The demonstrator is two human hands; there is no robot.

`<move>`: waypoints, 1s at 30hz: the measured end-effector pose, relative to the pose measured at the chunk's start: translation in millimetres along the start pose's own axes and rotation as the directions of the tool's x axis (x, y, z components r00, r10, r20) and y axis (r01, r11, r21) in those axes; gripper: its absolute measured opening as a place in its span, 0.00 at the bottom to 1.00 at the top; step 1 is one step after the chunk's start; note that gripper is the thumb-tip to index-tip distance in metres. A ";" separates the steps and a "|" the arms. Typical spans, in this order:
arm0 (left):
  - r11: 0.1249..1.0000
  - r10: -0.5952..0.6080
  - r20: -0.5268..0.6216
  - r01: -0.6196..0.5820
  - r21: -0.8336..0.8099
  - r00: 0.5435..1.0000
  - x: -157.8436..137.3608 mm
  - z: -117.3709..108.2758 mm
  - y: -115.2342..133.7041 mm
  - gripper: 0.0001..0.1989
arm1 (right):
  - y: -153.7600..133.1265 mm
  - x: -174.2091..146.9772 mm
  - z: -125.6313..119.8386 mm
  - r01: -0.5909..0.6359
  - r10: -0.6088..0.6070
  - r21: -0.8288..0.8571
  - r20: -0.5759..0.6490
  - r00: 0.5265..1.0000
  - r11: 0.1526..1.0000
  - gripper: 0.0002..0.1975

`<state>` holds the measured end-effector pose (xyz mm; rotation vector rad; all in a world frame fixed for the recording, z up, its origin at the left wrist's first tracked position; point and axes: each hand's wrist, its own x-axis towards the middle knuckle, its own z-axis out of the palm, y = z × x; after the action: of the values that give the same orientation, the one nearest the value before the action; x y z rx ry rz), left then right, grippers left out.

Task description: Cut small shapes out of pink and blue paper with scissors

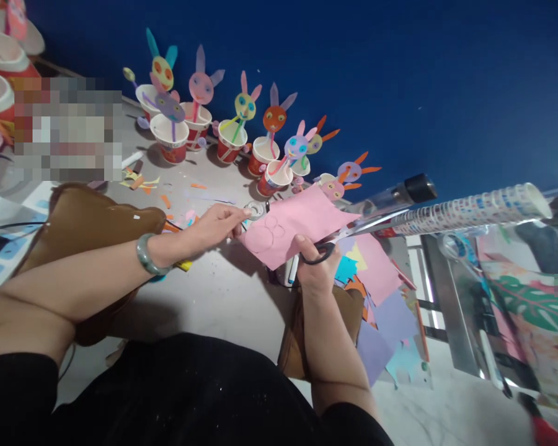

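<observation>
A sheet of pink paper (302, 217) with drawn round outlines is held up in front of me. My left hand (216, 226), a green bangle (149, 255) on its wrist, has its fingers closed at the sheet's left edge; the fingertips partly hide the grip. Beside those fingertips sits a small round grey-white object (255, 211). My right hand (317, 266) grips scissors (328, 248) with black handles, its thumb also pressing on the paper. The blades point right, away from the drawn outlines.
Several paper cups (170, 139) with paper rabbit figures stand along the blue wall (353, 74). A long stack of cups (469, 210) lies at the right. Coloured paper sheets (384, 328), scraps (142, 181) and brown cushion-like pads (93, 229) lie around. Another person's patterned clothing (534, 303) shows at far right.
</observation>
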<state>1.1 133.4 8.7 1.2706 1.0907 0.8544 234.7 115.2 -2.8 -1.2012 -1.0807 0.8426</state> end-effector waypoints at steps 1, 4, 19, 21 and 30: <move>1.000 0.003 -0.052 -0.005 -0.031 0.999 0.2 0.7 -0.3 0.24 | -0.3 -0.5 -0.1 -0.004 0.004 -0.015 0.001 1.000 1.000 0.15; 0.995 0.012 -0.161 -0.028 -0.099 0.987 -0.4 2.1 0.5 0.12 | -0.5 -1.4 0.0 -0.039 0.041 -0.047 0.040 0.998 0.998 0.15; 0.999 -0.010 0.301 -0.004 0.045 0.953 -7.5 -1.1 10.8 0.12 | -5.5 -10.3 10.4 -0.161 0.169 -0.054 0.237 0.957 0.985 0.19; 0.999 -0.001 0.138 0.008 -0.046 0.990 -7.5 0.2 9.9 0.12 | -5.4 -13.3 12.9 -0.146 0.159 -0.067 0.262 0.952 0.987 0.18; 0.991 -0.062 0.136 0.077 -0.106 0.989 -9.5 6.2 9.6 0.17 | -1.8 -18.1 20.8 -0.071 0.073 -0.016 0.198 0.977 0.997 0.12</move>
<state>5.0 123.8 19.4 1.1733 0.9637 0.7565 209.4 104.1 -4.1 -1.1875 -1.2083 1.0323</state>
